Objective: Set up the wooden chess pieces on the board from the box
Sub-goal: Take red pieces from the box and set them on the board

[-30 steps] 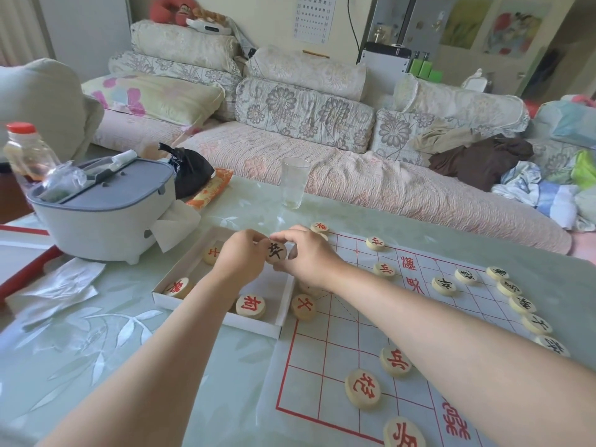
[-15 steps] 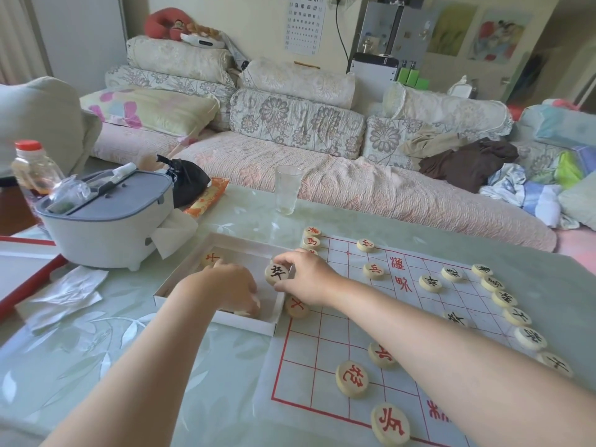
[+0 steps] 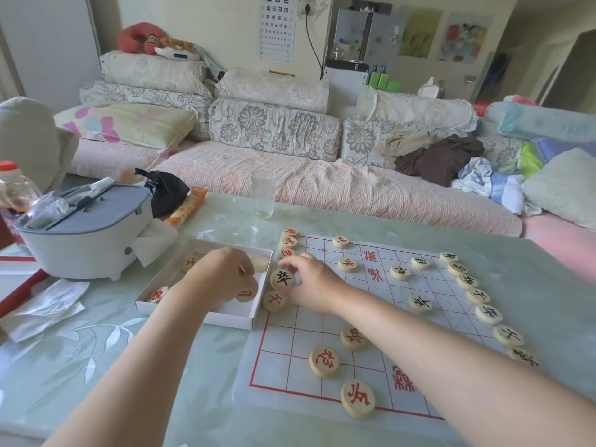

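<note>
Black-marked chess piece (image 3: 283, 279) sits pinched between the thumb and fingers of my right hand (image 3: 311, 285), over the board's (image 3: 280, 366) left edge, just beside the white box (image 3: 233, 319). My left hand (image 3: 219, 275) is down in the box, fingers curled over a red-marked piece (image 3: 247, 291); I cannot tell whether it grips it.

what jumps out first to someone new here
Two hands by the left edge of the white red-gridded board: the right hand pinches a round wooden piece with a black character, the left hand is down in the shallow white box. More black-marked discs line the board's right edge.
</note>
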Demonstrator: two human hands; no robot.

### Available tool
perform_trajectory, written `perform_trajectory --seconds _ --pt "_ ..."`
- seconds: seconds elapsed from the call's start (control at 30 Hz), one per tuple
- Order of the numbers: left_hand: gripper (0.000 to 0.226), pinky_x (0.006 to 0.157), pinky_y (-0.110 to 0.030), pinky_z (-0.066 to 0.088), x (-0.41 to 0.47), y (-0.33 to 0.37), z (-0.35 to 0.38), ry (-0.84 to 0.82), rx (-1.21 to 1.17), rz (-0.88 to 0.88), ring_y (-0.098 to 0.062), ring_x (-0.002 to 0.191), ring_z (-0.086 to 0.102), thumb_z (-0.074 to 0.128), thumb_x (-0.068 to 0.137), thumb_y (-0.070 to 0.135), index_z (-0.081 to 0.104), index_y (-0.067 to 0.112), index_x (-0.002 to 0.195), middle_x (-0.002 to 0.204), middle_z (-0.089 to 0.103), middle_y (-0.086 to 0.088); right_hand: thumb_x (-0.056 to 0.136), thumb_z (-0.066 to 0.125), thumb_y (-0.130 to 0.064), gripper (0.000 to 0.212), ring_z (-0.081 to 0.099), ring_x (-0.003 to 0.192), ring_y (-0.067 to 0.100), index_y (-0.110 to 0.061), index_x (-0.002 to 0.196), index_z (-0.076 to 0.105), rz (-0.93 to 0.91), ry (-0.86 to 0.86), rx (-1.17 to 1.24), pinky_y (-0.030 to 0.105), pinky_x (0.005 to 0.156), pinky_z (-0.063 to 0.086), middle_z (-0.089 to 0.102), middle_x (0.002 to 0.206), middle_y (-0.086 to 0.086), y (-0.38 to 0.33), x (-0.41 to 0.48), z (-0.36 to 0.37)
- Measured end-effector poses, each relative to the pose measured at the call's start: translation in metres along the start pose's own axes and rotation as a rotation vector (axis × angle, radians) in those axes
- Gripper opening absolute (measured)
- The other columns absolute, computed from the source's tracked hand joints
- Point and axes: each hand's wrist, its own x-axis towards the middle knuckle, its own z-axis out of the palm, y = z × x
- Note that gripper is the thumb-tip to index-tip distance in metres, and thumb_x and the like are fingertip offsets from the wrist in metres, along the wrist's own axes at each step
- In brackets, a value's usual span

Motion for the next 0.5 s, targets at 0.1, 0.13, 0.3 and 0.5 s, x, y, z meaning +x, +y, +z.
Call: perform_trajectory --seconds 0.1,0.13,0.3,0.5 --pt "0.013 0.055 -0.019 0.044 -0.003 0.016 0.005 0.015 -0.103 0.012 -0.011 0.074 0.059 0.065 0.087 0.025 0.067 0.027 0.1 0.092 0.065 0.007 0.081 0.072 -0.048 0.054 0.056 0.107 0.013 -0.032 0.129 0.05 0.033 -0.056 -0.068 0.03 0.088 0.046 0.056 0.121 -0.009 0.009 -0.02 -0.007" --pt "0.015 0.058 -0.021 0.047 -0.003 0.021 0.009 -0.001 -0.135 0.014 -0.014 0.076 0.061 0.063 0.088 0.024 0.067 0.027 0.102 0.096 0.067 0.004 0.081 0.07 -0.052 0.052 0.057 0.104 0.013 -0.033 0.125 0.05 0.053 -0.073 -0.099 0.03 0.084 0.047 0.058 0.118 -0.011 0.012 -0.026 -0.008" --pt "0.02 0.078 -0.031 0.056 -0.01 0.038 0.023 -0.067 -0.244 0.021 -0.019 0.081 0.067 0.063 0.087 0.016 0.069 0.022 0.106 0.097 0.069 0.003 0.082 0.062 -0.051 0.023 0.056 0.108 0.015 -0.038 0.1 0.056 0.127 -0.06 -0.239 0.032 0.086 0.044 0.061 0.114 -0.012 0.025 -0.046 -0.006" --pt "0.018 0.073 -0.032 0.061 -0.019 0.044 0.03 -0.102 -0.492 -0.076 -0.018 0.073 0.073 0.068 0.083 0.004 0.073 0.018 0.094 0.089 0.073 -0.003 0.084 0.061 -0.047 0.017 0.052 0.118 0.017 -0.039 0.099 0.057 0.1 -0.033 -0.257 0.032 0.091 0.041 0.059 0.12 -0.009 0.03 -0.051 -0.002"
